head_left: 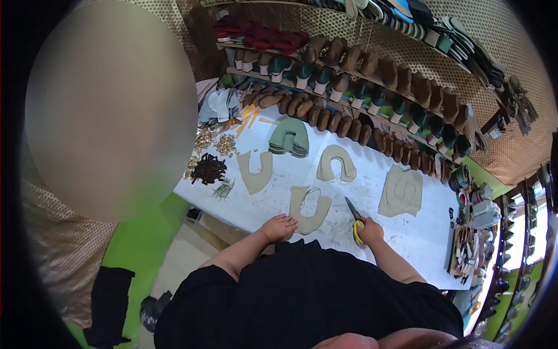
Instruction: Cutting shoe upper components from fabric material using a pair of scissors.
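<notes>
My right hand (372,231) grips a pair of scissors (352,208) with yellow and red handles, blades slanting away to the left over the white table. My left hand (279,228) lies flat at the table's near edge, fingers stretched out beside a beige U-shaped piece (315,223). A thin loop lies in that piece's opening. Farther off are another beige U-shaped piece (254,184) and a small stack of beige arch-shaped pieces (336,154). Beige sheet material (397,205) lies to the right, an outline or cut piece showing on it. Green cut pieces (289,129) are stacked farther back.
Racks of brown and green shoe lasts (354,59) line the table's far side. Dark scraps (208,168), gold-coloured bits (226,145) and yellow strips (248,121) lie at the left. Containers and a pile of scraps (465,251) stand along the right edge of the white table (360,192).
</notes>
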The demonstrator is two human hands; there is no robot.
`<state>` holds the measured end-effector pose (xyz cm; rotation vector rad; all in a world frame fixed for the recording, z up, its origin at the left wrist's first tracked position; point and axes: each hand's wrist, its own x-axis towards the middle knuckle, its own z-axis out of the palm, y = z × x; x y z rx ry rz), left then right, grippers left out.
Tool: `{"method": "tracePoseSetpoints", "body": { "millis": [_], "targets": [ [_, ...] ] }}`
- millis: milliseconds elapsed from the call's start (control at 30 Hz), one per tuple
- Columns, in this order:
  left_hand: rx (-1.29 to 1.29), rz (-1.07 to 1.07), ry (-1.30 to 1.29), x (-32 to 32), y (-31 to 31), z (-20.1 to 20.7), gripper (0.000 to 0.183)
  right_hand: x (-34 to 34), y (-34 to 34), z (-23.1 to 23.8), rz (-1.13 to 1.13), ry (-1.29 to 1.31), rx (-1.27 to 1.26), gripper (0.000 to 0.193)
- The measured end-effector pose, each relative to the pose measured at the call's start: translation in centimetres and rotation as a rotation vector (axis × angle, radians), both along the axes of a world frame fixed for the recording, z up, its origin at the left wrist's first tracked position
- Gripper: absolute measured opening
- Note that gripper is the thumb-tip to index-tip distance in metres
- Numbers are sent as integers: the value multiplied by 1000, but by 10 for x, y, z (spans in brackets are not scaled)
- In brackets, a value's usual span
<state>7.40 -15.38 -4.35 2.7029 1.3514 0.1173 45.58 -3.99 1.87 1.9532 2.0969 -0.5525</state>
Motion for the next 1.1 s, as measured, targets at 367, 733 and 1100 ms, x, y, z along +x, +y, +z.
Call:
{"method": "tracePoseSetpoints", "body": {
  "millis": [367,733,1100],
  "targets": [
    [-86,468,-571,7,7,22,14,-11,-36,-15,-106,34,105,55],
    [-213,392,-629,-39,-20,129,16,-19,-74,-16,-254,47,106,54],
    [-68,649,-209,-80,5,179,25,-5,-85,-7,-90,20,-17,64]
  ]
}}
